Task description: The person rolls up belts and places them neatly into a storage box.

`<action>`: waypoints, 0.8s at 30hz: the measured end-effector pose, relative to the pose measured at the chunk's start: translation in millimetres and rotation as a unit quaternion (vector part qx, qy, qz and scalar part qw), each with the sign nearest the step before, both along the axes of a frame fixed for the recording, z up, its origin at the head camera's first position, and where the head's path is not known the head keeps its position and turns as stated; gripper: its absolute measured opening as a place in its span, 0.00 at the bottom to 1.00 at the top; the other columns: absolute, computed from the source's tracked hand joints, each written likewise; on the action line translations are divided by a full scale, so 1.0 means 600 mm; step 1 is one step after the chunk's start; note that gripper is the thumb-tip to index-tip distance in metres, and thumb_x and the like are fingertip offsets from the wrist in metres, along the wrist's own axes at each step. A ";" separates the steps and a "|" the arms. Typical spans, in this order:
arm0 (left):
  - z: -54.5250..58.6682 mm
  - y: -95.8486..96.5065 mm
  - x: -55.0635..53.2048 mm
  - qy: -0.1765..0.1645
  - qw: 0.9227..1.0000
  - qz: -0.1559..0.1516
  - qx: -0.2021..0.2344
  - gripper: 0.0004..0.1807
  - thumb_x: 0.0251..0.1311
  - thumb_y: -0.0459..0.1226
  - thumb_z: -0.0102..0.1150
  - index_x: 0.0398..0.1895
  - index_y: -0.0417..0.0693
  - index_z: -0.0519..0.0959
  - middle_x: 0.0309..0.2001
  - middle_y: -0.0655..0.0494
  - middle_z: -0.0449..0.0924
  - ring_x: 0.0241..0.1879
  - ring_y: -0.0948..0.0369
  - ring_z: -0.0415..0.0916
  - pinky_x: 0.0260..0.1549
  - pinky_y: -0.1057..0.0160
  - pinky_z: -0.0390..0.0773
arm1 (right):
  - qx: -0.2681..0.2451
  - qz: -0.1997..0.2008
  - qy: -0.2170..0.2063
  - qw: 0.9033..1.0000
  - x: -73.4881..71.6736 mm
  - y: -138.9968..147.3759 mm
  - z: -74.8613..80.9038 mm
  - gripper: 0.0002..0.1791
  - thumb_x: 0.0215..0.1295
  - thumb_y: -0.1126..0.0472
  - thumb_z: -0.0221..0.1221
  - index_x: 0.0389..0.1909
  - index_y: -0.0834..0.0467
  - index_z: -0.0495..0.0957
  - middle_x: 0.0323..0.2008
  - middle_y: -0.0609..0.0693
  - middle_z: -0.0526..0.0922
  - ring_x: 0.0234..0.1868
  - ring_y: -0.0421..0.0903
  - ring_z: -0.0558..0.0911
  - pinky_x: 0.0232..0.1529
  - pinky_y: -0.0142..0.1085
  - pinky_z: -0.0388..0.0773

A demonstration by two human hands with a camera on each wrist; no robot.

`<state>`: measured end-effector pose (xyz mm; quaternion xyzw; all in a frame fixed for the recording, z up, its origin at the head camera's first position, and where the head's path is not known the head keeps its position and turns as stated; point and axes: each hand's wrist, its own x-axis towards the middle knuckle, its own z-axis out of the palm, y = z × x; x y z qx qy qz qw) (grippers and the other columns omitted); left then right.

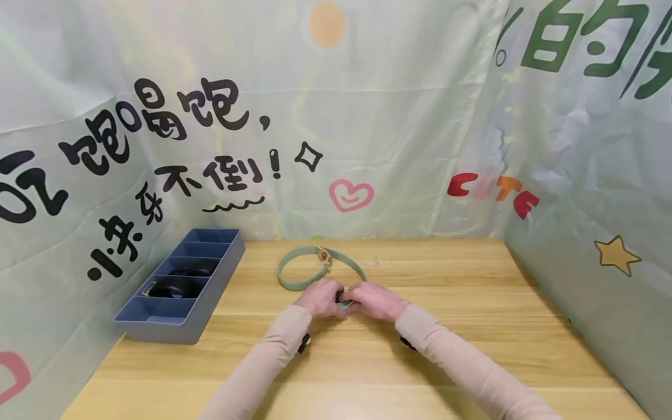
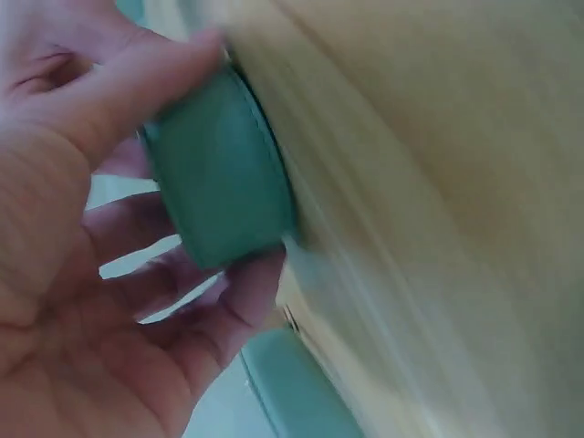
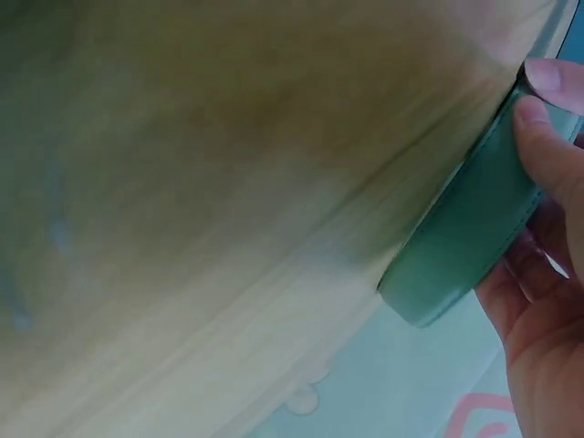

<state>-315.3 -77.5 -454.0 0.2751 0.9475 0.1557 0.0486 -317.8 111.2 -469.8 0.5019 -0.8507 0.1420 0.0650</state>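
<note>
A green belt [image 1: 297,286] lies on the table with its free length looped beyond the hands, and a gold-coloured buckle [image 1: 324,255] shows at the far side. Its near end is wound into a small coil [image 1: 345,304] between both hands. The left hand [image 1: 321,297] grips the coil from the left; in the left wrist view its thumb and fingers bend round the stitched green band [image 2: 219,169]. From the right, the right hand [image 1: 377,300] holds the same coil, thumb against the outer band [image 3: 465,224] in the right wrist view. The fingers partly hide the coil.
At the left stands a blue-grey divided tray [image 1: 215,297]. Rolled black belts [image 1: 173,287] sit in two of its compartments. A wooden table [image 1: 446,361] lies under everything, with printed cloth walls [image 1: 409,128] at the back and sides.
</note>
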 end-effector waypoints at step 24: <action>0.001 -0.004 -0.009 0.001 1.000 -0.023 0.000 0.24 0.41 0.46 0.80 0.43 0.50 0.82 0.41 0.59 0.82 0.43 0.61 0.75 0.45 0.63 0.75 | -0.001 -0.013 -0.073 0.997 -0.007 0.003 0.009 0.10 0.60 0.63 0.67 0.43 0.53 0.82 0.36 0.46 0.84 0.36 0.39 0.80 0.40 0.30 0.76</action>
